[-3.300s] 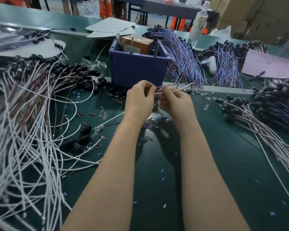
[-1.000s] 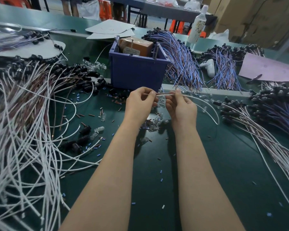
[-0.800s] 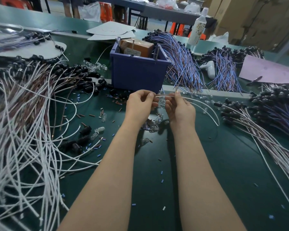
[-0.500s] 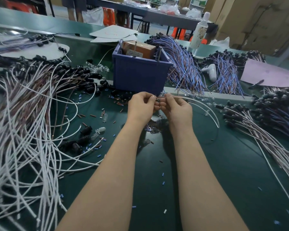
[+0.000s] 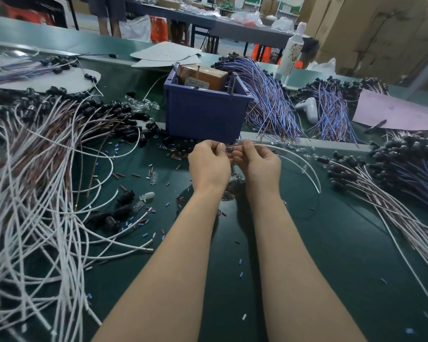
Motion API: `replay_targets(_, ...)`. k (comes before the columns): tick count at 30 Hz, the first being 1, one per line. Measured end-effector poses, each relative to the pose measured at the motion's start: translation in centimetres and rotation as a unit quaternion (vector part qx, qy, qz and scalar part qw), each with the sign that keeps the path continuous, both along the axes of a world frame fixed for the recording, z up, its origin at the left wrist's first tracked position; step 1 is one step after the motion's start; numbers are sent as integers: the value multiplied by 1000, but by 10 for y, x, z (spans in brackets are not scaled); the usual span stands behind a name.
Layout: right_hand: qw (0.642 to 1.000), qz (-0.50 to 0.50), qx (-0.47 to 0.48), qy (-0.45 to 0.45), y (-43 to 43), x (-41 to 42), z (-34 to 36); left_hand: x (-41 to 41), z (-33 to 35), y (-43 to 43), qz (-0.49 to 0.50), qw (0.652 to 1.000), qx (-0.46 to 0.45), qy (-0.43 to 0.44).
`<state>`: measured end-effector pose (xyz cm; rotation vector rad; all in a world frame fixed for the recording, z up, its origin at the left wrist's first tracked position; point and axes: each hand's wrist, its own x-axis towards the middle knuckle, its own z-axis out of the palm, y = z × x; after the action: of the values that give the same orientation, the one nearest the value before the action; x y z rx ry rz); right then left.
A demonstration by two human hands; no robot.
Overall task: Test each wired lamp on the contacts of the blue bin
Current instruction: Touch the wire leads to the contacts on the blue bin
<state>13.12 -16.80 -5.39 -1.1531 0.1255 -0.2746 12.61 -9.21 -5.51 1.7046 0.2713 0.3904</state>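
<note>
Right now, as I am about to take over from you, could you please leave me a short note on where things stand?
Left hand: pinches the wires of one lamp, close to the lamp.
Right hand: pinches the same wires, which arc off to the right over the table.
Bin: just behind the hands; its contacts stand at the rim.
Done: one lamp in hand. I cannot tell which piles are tested.
Left: touch this lamp's wire ends to the contacts, then work through the left pile and the right pile.
</note>
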Motion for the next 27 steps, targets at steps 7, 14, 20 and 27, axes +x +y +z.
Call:
replay_targets(7, 1000, 1, 1, 3, 3, 1, 1, -1, 1, 0, 24, 1000, -5, 15)
replay_targets(14, 999, -23, 29, 8, -4, 2, 2, -3, 1, 7, 48, 995, -81, 9)
replay_targets(20, 995, 6, 103, 15, -7, 2, 4, -5, 4, 9, 54, 998, 10, -6)
replay_targets(27, 980, 83, 173, 48, 2, 0, 8, -8, 6, -6, -68, 995, -32, -59)
